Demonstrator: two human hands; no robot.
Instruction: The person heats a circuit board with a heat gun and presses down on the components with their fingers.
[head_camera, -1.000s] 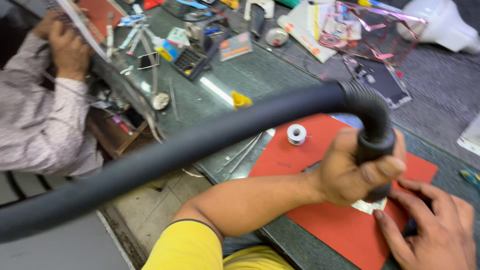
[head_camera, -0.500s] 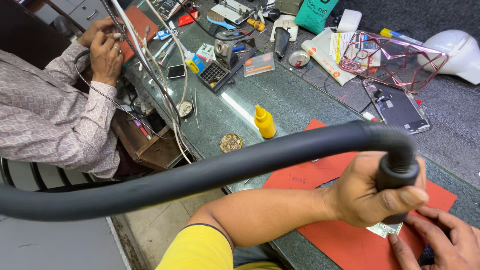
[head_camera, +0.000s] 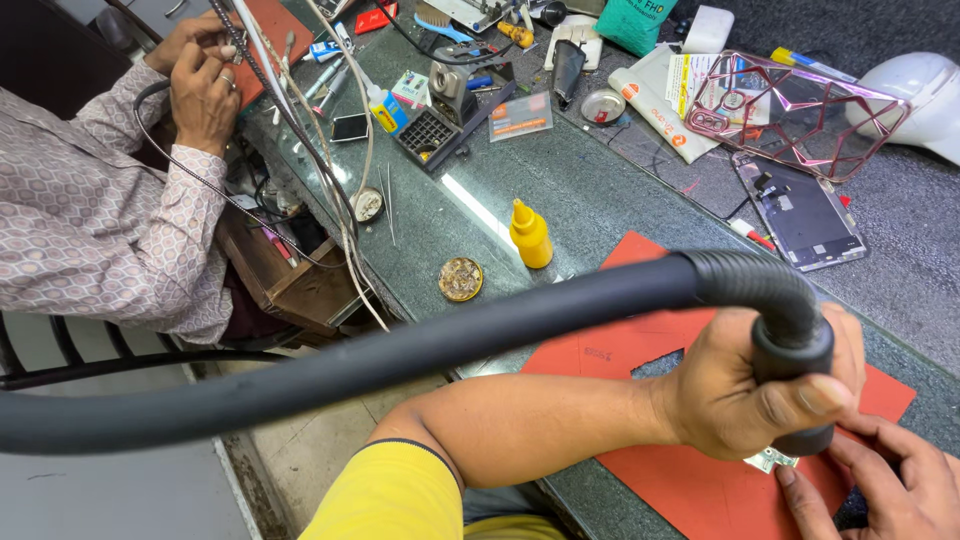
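Observation:
My left hand (head_camera: 745, 395) is wrapped around the black nozzle end (head_camera: 795, 350) of a thick black hose (head_camera: 400, 355). The hose runs across the view to the left edge. The nozzle points down at a red mat (head_camera: 690, 480) on the dark counter. Beneath the nozzle lies a small pale circuit piece (head_camera: 770, 460). My right hand (head_camera: 885, 490), at the bottom right corner, pins that piece to the mat with its fingertips. Part of the right hand is cut off by the frame.
A yellow bottle (head_camera: 530, 233) and a round tin (head_camera: 460, 279) stand just beyond the mat. A phone with its back off (head_camera: 800, 212), a pink phone case (head_camera: 790, 110) and several tools clutter the far counter. A co-worker's hands (head_camera: 200, 85) work at the upper left.
My view has swung so the far counter, yellow bottle and tin now show. My left hand keeps its grip on the nozzle over the mat, and my right hand stays beside it.

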